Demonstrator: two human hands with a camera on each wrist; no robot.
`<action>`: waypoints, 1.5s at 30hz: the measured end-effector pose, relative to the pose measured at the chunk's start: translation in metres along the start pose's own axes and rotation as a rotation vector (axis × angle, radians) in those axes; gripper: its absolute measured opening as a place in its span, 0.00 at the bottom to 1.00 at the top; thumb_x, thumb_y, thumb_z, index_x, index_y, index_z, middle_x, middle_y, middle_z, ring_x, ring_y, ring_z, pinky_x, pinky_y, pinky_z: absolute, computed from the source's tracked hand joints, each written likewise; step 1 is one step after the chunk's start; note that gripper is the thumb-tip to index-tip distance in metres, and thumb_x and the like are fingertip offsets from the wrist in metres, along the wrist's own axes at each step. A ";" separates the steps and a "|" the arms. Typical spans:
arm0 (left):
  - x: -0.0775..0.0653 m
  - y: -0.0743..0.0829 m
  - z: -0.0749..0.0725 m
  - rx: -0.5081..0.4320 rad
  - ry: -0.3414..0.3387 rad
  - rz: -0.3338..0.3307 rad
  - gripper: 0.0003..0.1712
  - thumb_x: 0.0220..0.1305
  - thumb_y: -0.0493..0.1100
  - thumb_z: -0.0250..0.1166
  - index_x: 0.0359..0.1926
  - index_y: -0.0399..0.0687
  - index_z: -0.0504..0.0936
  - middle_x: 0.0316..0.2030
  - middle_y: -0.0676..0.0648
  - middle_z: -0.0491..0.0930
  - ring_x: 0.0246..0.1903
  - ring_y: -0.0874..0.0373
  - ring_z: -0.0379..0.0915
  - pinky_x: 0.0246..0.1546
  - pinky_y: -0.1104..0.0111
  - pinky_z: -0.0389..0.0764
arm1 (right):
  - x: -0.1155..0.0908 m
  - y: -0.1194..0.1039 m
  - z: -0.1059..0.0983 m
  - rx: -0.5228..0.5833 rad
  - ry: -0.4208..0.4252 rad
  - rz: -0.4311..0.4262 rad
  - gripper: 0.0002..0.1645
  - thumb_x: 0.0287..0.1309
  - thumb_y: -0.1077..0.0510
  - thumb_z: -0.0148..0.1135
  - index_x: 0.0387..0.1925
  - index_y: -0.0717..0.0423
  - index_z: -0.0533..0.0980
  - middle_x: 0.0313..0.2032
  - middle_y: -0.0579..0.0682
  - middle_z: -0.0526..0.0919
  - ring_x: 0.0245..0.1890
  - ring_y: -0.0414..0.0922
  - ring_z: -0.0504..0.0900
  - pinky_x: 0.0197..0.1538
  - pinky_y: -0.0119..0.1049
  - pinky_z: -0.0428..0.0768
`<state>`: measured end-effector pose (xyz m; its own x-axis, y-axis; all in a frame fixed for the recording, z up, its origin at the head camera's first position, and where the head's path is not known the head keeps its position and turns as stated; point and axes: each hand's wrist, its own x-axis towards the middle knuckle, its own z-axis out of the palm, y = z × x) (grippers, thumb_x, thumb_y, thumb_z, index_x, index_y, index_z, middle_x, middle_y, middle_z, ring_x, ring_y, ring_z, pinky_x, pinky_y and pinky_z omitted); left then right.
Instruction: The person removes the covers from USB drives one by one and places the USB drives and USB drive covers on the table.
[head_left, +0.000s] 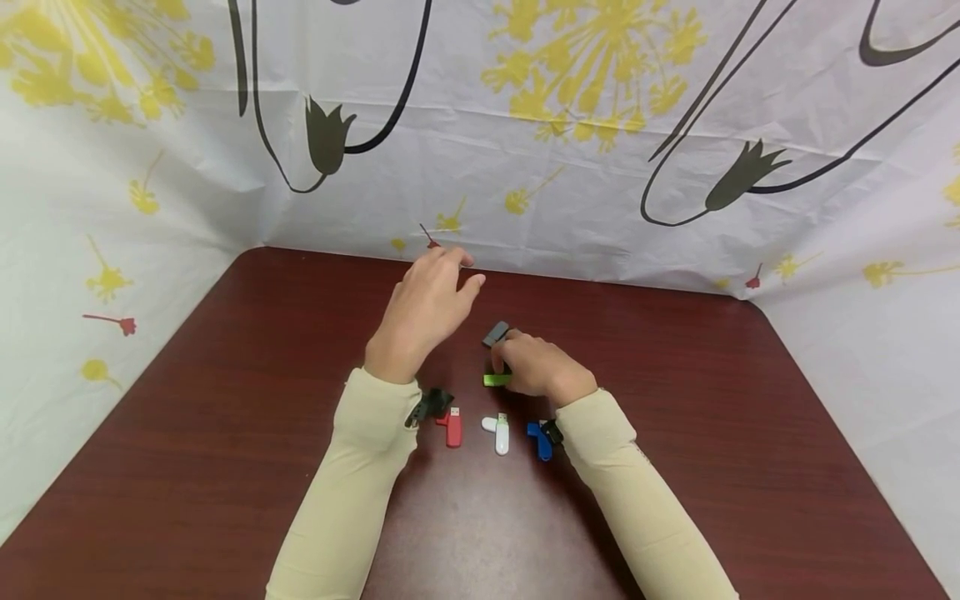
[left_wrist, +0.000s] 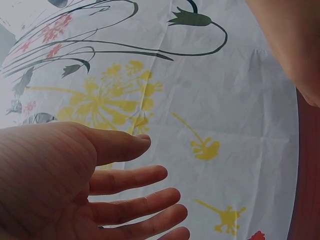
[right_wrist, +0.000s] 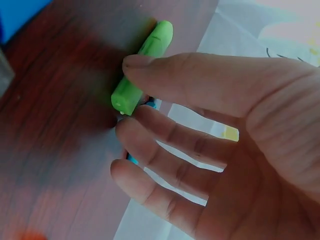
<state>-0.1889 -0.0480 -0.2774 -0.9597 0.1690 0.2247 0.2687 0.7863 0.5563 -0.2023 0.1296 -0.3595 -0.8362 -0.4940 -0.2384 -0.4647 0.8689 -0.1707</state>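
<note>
My right hand (head_left: 542, 367) pinches a green USB flash drive (head_left: 495, 380) low over the table. In the right wrist view the thumb lies across the green drive (right_wrist: 145, 65), and the other fingers are bent beneath it. Just beyond that hand is a grey USB flash drive (head_left: 495, 334), partly hidden by the fingers. My left hand (head_left: 423, 308) hovers over the table's far part with nothing in it. Its fingers (left_wrist: 135, 177) are spread and relaxed in the left wrist view.
Nearer me, a red USB stick (head_left: 453, 429), a white one (head_left: 502, 435) and a blue one (head_left: 543, 443) lie in a row between my forearms. White patterned sheeting (head_left: 465, 167) rises along the back and sides of the dark red table (head_left: 225, 433).
</note>
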 end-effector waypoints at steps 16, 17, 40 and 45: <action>0.000 0.001 0.000 -0.003 -0.016 0.004 0.23 0.69 0.55 0.56 0.59 0.49 0.75 0.59 0.44 0.76 0.56 0.50 0.69 0.54 0.47 0.78 | -0.015 0.023 -0.024 0.117 0.059 -0.011 0.07 0.54 0.62 0.66 0.37 0.55 0.83 0.34 0.49 0.85 0.29 0.43 0.77 0.33 0.37 0.80; 0.000 0.001 0.000 -0.002 -0.019 0.007 0.24 0.69 0.55 0.57 0.59 0.49 0.75 0.59 0.44 0.76 0.56 0.50 0.69 0.55 0.47 0.78 | -0.017 0.024 -0.027 0.133 0.073 -0.009 0.07 0.54 0.62 0.66 0.37 0.55 0.83 0.34 0.50 0.84 0.29 0.43 0.77 0.33 0.37 0.80; 0.003 0.006 0.008 -0.016 -0.160 0.211 0.26 0.60 0.47 0.68 0.59 0.51 0.77 0.58 0.50 0.75 0.52 0.57 0.70 0.51 0.60 0.81 | -0.049 0.024 -0.064 0.154 0.626 -0.129 0.13 0.51 0.62 0.69 0.41 0.53 0.81 0.38 0.48 0.79 0.33 0.42 0.74 0.36 0.39 0.78; 0.005 0.007 0.010 -0.034 -0.110 0.289 0.22 0.58 0.47 0.70 0.54 0.49 0.80 0.50 0.50 0.80 0.44 0.60 0.72 0.46 0.63 0.82 | -0.050 0.020 -0.066 0.153 0.682 -0.173 0.13 0.51 0.62 0.69 0.41 0.52 0.81 0.37 0.47 0.78 0.32 0.42 0.72 0.34 0.38 0.77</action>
<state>-0.1925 -0.0359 -0.2804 -0.8455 0.4479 0.2906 0.5330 0.6760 0.5088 -0.1888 0.1744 -0.2881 -0.7735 -0.4507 0.4456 -0.6024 0.7414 -0.2957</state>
